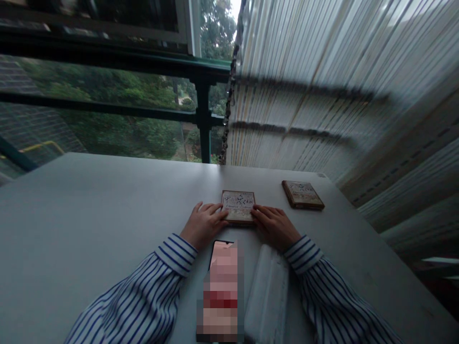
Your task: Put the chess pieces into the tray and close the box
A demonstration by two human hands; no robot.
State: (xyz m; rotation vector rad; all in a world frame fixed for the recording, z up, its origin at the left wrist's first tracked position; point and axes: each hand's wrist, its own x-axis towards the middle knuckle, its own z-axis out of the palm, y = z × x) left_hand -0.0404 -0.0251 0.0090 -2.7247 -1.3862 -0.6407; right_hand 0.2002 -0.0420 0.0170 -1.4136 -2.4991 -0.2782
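A flat, nearly square box (238, 206) with a beige printed top, dark characters and brown edges lies on the white table in front of me. My left hand (205, 222) grips its left side, fingertips on the edge. On the opposite side, the fingers of my right hand (275, 224) press against the right edge. Below the box, between my forearms, is a phone (224, 286), its screen mostly blurred out. Beside the phone lies a translucent plastic roll or bag (267, 296), its exact kind unclear.
A second, similar box (303, 195) rests at the right on the white table (107, 215). Behind the table are a window with green rails (202, 119) and a string curtain (287, 86) hanging along the right side.
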